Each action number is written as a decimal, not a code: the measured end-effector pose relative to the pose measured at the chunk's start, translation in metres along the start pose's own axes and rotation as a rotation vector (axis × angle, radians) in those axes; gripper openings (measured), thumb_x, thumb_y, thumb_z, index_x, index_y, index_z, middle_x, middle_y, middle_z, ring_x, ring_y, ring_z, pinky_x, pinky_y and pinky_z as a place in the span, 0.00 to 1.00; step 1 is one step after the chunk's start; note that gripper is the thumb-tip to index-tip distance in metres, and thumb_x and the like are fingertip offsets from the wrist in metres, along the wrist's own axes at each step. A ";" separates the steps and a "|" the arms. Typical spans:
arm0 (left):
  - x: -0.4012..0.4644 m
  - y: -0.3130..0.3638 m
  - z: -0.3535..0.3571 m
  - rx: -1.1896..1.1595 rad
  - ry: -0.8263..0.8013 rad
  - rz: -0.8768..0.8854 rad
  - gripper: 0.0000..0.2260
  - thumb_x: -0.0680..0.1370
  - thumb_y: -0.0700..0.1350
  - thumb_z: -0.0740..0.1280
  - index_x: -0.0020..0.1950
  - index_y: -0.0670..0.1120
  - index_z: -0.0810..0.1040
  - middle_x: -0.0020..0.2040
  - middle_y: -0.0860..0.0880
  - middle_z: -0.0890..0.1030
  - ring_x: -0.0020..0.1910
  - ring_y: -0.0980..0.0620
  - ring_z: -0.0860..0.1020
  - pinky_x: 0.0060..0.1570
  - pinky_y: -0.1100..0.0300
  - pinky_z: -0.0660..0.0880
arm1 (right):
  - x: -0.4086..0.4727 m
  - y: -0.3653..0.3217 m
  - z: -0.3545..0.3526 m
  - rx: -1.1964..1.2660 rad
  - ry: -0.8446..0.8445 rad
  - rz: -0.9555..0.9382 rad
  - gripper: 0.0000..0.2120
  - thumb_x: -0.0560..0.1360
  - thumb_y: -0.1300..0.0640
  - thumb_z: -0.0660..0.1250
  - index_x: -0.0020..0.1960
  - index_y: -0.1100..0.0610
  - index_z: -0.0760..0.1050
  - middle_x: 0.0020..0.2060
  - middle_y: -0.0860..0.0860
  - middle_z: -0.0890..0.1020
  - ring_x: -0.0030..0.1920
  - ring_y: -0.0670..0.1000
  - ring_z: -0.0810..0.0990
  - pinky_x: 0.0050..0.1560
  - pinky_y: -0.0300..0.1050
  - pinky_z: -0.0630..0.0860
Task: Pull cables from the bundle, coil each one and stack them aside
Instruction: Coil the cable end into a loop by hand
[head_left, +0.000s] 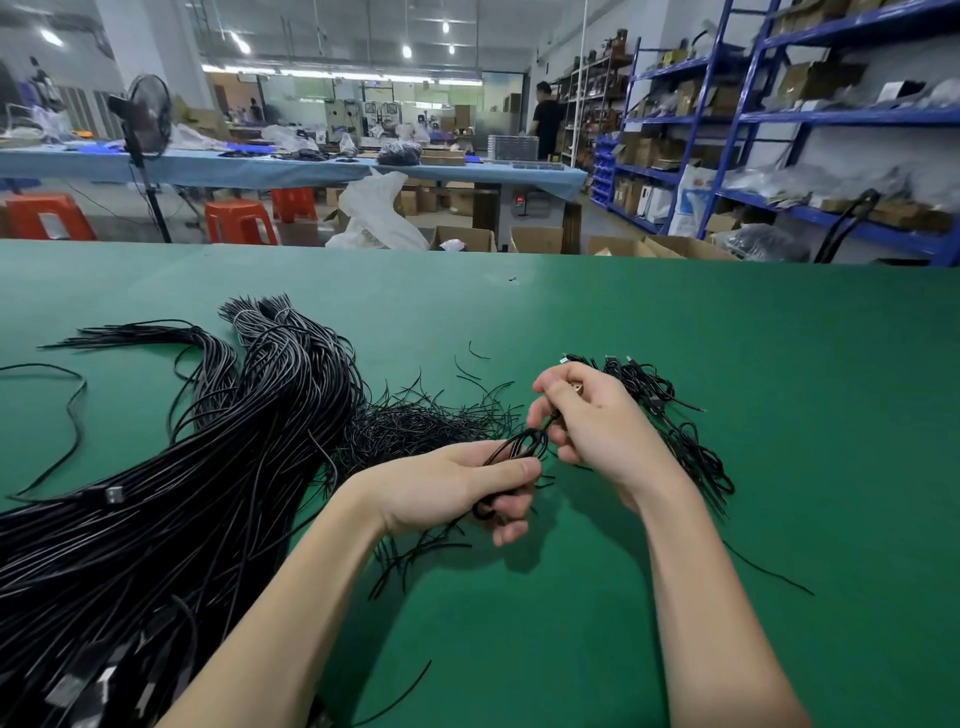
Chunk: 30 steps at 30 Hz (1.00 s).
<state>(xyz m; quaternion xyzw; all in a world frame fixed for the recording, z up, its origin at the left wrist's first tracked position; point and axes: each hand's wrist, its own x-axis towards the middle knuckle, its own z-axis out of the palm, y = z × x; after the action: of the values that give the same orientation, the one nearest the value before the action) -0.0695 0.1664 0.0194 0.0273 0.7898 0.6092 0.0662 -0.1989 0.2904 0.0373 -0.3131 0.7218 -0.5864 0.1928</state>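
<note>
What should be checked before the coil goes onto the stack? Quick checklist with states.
1. Left hand grips the coil: ok.
2. Right hand pinches the cable end at the coil's top: ok.
3. Coil fully wound, no tail trailing: cannot tell, loose strands lie beneath the hands.
4. Stack of coiled cables lies right of the hands, within reach: ok.
5. Bundle lies left, apart from the stack: ok.
6. Green table bare around the stack: ok.
</note>
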 end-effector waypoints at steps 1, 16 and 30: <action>0.000 0.001 0.001 0.002 0.008 0.004 0.14 0.87 0.46 0.54 0.42 0.47 0.64 0.34 0.52 0.67 0.35 0.51 0.74 0.40 0.67 0.69 | -0.001 -0.001 0.002 -0.017 0.005 -0.021 0.08 0.84 0.55 0.59 0.51 0.54 0.76 0.35 0.47 0.85 0.27 0.43 0.71 0.27 0.34 0.70; 0.017 -0.002 0.004 -0.006 0.361 0.007 0.15 0.87 0.50 0.55 0.49 0.39 0.68 0.33 0.53 0.67 0.33 0.52 0.69 0.36 0.65 0.69 | -0.005 0.000 0.016 -0.005 -0.277 0.187 0.33 0.72 0.26 0.65 0.42 0.59 0.83 0.32 0.52 0.82 0.36 0.50 0.83 0.53 0.50 0.83; 0.011 0.004 0.000 -0.343 0.215 0.008 0.03 0.85 0.42 0.60 0.54 0.45 0.72 0.34 0.52 0.67 0.32 0.54 0.68 0.35 0.61 0.70 | -0.008 0.008 0.026 0.273 -0.244 0.034 0.16 0.83 0.49 0.63 0.53 0.57 0.85 0.54 0.54 0.86 0.33 0.54 0.82 0.32 0.48 0.82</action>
<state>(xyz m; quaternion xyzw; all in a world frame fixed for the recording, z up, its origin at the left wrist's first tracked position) -0.0807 0.1685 0.0228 -0.0467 0.6768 0.7345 -0.0172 -0.1782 0.2777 0.0225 -0.3407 0.6121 -0.6332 0.3292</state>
